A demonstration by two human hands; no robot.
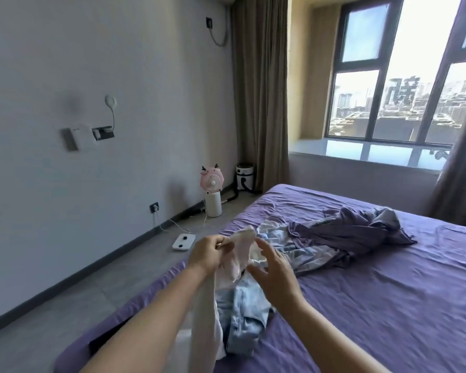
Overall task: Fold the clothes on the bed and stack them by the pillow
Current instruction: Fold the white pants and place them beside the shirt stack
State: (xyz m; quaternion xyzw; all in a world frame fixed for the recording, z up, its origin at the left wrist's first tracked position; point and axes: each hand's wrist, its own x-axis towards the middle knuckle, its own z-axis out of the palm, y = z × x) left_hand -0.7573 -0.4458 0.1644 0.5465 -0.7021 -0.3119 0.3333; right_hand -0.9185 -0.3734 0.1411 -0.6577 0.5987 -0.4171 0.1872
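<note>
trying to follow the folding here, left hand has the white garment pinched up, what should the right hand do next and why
Probably close the right hand on the white garment near the left hand. The right hand is open beside the cloth, which hangs bunched from one pinch; a second grip would let it be spread.

The bed (pixel 388 305) wears a matt purple cloth sheet, softly creased. On it lie faded light-blue denim jeans (pixel 242 313), a thin pale pink cloth garment (pixel 226 270) and a crumpled purple-grey blanket (pixel 361 232), all matt fabric
</note>
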